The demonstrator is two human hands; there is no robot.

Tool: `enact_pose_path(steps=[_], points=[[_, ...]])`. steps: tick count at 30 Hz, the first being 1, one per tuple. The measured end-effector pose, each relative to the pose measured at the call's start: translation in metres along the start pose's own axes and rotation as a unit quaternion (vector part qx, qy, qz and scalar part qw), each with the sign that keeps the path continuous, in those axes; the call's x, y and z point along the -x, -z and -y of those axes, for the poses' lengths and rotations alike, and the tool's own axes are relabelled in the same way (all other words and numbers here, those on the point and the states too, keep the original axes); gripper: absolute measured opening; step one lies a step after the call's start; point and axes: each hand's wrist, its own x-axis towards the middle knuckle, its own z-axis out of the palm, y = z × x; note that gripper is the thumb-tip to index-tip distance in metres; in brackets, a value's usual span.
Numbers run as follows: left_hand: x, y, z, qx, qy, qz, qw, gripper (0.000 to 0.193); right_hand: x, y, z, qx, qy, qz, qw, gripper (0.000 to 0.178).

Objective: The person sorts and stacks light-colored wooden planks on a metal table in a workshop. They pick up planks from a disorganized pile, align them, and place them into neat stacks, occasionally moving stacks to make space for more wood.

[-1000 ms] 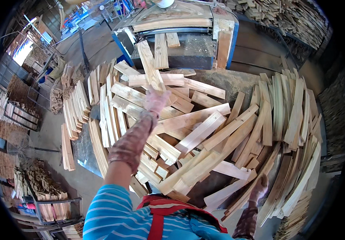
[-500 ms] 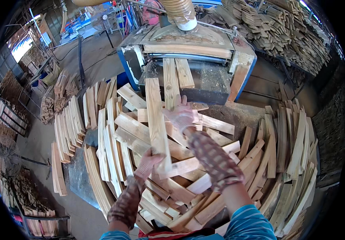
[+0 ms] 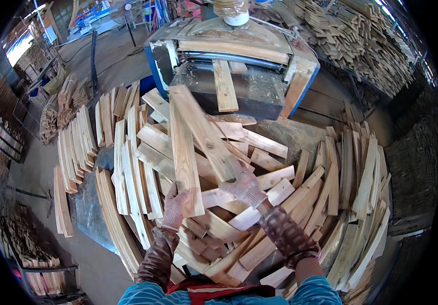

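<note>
My gloved left hand (image 3: 176,203) is closed on the near end of a wooden board (image 3: 184,162), which points up and away from me. In my gloved right hand (image 3: 244,187) is the near end of a second board (image 3: 206,134). That one slants up to the left, and its far end overlaps the first board's far end. Under both hands lies a loose heap of short boards (image 3: 216,231). Ahead stands a planer-like machine (image 3: 234,46) with rollers, and a board (image 3: 224,89) lies on its bed with its far end under them.
Upright boards line the left side (image 3: 76,152) and the right side (image 3: 366,178) of the heap. A large stack of wood pieces (image 3: 346,46) rises at the far right. A ribbed duct (image 3: 231,9) tops the machine. Bundled sticks (image 3: 58,112) stand on the floor at left.
My right hand has come back toward me from near the machine and now holds a second board. The boards on the machine's bed have moved farther under the rollers.
</note>
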Motion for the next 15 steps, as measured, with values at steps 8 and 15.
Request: enact_pose_path(steps=[8, 15], points=[[-0.007, -0.036, -0.042, -0.055, -0.080, -0.041, 0.994, 0.048, -0.015, 0.010, 0.097, 0.124, 0.132, 0.209, 0.961, 0.077], [-0.009, -0.023, -0.041, 0.043, 0.052, -0.027, 0.997, 0.052, -0.177, 0.019, 0.037, 0.192, -0.048, -0.205, 0.958, 0.078]])
